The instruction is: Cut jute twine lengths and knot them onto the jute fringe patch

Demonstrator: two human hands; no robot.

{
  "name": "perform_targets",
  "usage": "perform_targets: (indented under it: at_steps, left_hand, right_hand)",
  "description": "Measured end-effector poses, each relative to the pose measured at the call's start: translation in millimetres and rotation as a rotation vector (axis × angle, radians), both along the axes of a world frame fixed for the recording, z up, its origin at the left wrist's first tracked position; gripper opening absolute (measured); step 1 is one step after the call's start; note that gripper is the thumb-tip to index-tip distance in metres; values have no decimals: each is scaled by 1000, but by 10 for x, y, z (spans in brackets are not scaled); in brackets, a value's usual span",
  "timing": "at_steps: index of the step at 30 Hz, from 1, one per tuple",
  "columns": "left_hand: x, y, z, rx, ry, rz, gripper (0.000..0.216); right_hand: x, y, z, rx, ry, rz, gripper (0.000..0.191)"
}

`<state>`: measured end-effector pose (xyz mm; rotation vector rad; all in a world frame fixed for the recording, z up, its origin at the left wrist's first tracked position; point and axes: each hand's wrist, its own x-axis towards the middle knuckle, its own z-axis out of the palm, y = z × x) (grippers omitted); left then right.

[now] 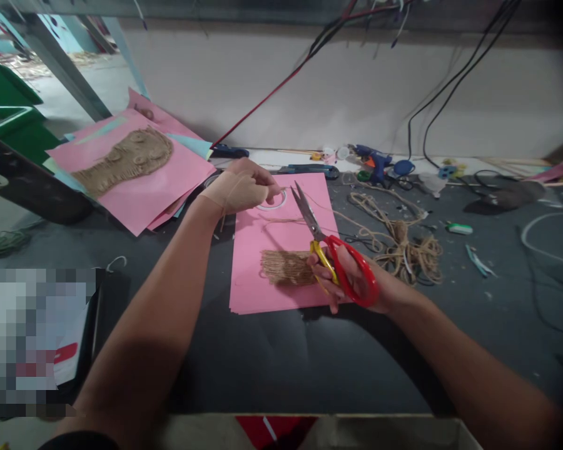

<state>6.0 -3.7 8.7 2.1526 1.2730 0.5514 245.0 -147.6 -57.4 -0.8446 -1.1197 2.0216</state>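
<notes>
My right hand (pixel 342 275) grips a pair of scissors (pixel 315 228) with one red and one yellow handle. The blades point up and away, slightly apart. Closed fingers of my left hand (pixel 244 185) pinch a thin white ring, apparently a roll of tape (pixel 285 199), close to the scissor tips. Below both hands lies a stack of pink sheets (pixel 248 294). On it rests a flat block of brown twine strands (pixel 281 267), its right end hidden behind my right hand. A loose strand of twine (pixel 342 215) runs right across the sheets.
Tangled twine (pixel 401 247) lies to the right. Behind it are a blue glue gun (pixel 378 164) and cables. A utility knife (pixel 309 169) lies behind the sheets. At left, a brown twine piece (pixel 136 153) sits on pink sheets (pixel 141 209). Green bins (pixel 19 134) stand beyond.
</notes>
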Motion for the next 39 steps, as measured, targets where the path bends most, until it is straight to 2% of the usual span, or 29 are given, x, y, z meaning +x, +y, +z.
perform_targets:
  at_steps: [3, 7, 10, 25, 30, 39]
  left_hand:
    - [32, -12, 5, -3, 1, 19, 30]
    - [44, -28, 33, -1, -50, -1, 32]
    - [37, -40, 56, 5, -46, -26, 32]
    - [55, -56, 37, -46, -28, -185, 20]
    - [52, -58, 45, -45, -6, -193, 23]
    - [38, -96, 91, -50, -31, -200, 21]
  right_hand:
    - [27, 3, -14, -36, -19, 5, 45]
    - [18, -21, -34, 41, -61, 22, 41]
    - [-24, -39, -46, 85, -82, 12, 46]
    - [-162, -84, -34, 188, -221, -129, 56]
    - [-192, -118, -16, 199, -325, -196, 52]
    - [-156, -101, -84, 217, -372, -166, 47]
